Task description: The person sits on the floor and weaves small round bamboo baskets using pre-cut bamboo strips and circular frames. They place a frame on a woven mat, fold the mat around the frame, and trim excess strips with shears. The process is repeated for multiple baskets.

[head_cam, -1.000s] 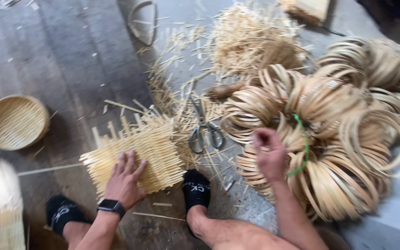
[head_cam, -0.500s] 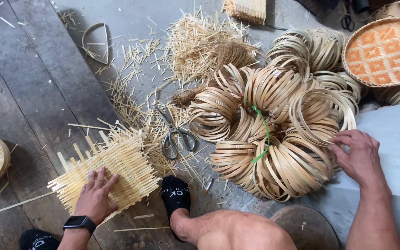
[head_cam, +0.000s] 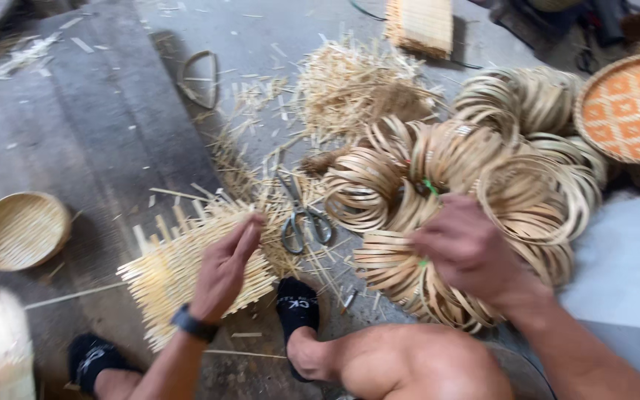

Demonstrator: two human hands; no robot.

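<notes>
Woven bamboo mat (head_cam: 187,270), unfinished and fringed with loose strip ends, flat on floor just left of scissors (head_cam: 304,222). Left hand (head_cam: 225,268) resting on mat's right part, fingers extended and released, gripping nothing; dark wristband (head_cam: 192,324) on that wrist. Right hand (head_cam: 472,252) down on bundle of bamboo hoops (head_cam: 475,200) right of scissors, fingers curled over rings near green tie (head_cam: 430,187) (blurred; actual grasp cannot be told).

Change from half a second earlier: right hand shifted from bundle's far right edge inward onto its lower middle; left hand tilted up on its edge instead of lying flat; mat, scissors and bundle unmoved on floor, apart from shift of view.

Edges and room: mat's right edge touching scattered slivers beneath scissors; bare grey floor (head_cam: 75,148) open left of and beyond mat; bundle packed close on scissors' right, pale block (head_cam: 624,267) against bundle's lower right side.

Count: one mat, one pair of scissors, one small round basket (head_cam: 21,230) well left of scissors, one orange-patterned round tray (head_cam: 630,107) far right, one heap of shavings (head_cam: 357,85) beyond scissors, two black-socked feet (one (head_cam: 296,307) directly below scissors, other (head_cam: 92,357) lower left); hoops too many to count.
</notes>
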